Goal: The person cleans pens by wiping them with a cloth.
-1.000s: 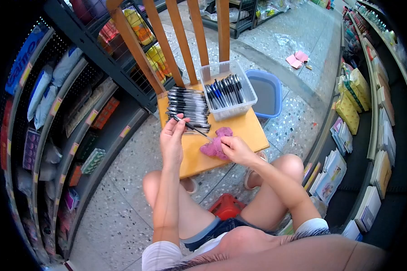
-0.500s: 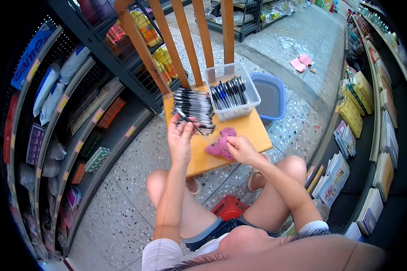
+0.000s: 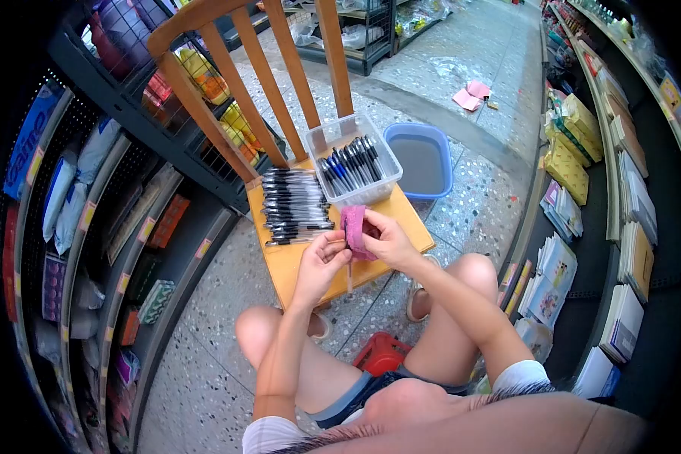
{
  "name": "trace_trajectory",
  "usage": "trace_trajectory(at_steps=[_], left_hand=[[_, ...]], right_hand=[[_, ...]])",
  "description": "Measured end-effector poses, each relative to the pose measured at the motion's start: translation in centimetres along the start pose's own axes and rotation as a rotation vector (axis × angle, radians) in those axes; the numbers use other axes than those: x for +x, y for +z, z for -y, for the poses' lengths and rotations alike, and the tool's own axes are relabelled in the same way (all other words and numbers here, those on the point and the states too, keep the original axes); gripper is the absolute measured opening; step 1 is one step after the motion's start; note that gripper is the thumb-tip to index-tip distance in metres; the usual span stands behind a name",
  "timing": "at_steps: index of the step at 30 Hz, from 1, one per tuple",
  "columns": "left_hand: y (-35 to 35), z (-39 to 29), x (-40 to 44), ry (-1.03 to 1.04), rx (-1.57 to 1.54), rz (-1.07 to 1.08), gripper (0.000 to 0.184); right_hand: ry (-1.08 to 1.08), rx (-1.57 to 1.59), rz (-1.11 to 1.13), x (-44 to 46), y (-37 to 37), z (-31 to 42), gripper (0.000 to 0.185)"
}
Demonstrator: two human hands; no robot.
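Note:
My left hand (image 3: pixel 319 266) pinches a pen (image 3: pixel 349 278), which stands nearly upright with its lower end poking out below the fingers. A pink cloth (image 3: pixel 353 225) is in my right hand (image 3: pixel 390 242), pressed against the upper part of the same pen. Both hands meet above the front of a yellow wooden chair seat (image 3: pixel 291 276). Just behind them, a row of black-capped pens (image 3: pixel 291 198) lies side by side on the seat. To its right, a clear plastic box (image 3: pixel 371 195) holds several more pens (image 3: pixel 349 165), some of them blue.
Beyond the chair's right side stands a blue basin (image 3: pixel 448 170) with greyish water. A red plastic object (image 3: pixel 382 352) is on the floor between my legs. Stocked shelves (image 3: pixel 159 265) curve along the left, and shelves of notebooks (image 3: pixel 556 276) line the right. Pink paper (image 3: pixel 471 96) lies farther off.
My left hand has brought the pen down and right to the cloth. My right hand has lifted the cloth off the seat and put it around the pen. The view has shifted slightly.

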State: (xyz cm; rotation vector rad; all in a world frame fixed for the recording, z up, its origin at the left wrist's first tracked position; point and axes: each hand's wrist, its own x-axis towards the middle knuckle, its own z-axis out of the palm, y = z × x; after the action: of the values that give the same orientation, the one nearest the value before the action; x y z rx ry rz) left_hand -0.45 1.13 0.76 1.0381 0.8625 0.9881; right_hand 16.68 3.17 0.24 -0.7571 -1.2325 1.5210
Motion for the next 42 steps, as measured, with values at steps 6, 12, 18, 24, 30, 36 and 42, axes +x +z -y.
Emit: trace_trajectory(at_steps=[6,12,18,24,30,36,42], left_hand=[[0.2,0.5,-0.1,-0.019,0.017,0.042,0.028],[0.6,0.0,-0.1,-0.027,0.029,0.070,0.028],[1.0,-0.8,-0.1,-0.016,0.048,-0.072,0.029],[0.8,0.1,0.0,0.017,0.089,-0.145,0.030],[0.7,0.9,0.0,0.068,0.173,-0.157,0.027],[0.7,1.0,0.0,0.049,0.186,-0.133,0.028],[1.0,0.1,-0.1,0.024,0.116,-0.099,0.029]], right_hand=[[-0.048,-0.060,-0.075,0.4,-0.1,-0.3,0.015],[0.058,-0.006,-0.082,0.4,-0.4,1.2,0.013],[0.003,0.088,-0.190,1.1,-1.2,0.3,0.015],[-0.075,-0.214,-0.093,0.0,0.3,0.4,0.031],[-0.107,-0.368,-0.133,0.3,0.3,0.6,0.018],[-0.078,-0.333,-0.107,0.5,-0.3,0.7,0.018],[0.025,0.078,-0.111,0.6,-0.4,1.1,0.021]])
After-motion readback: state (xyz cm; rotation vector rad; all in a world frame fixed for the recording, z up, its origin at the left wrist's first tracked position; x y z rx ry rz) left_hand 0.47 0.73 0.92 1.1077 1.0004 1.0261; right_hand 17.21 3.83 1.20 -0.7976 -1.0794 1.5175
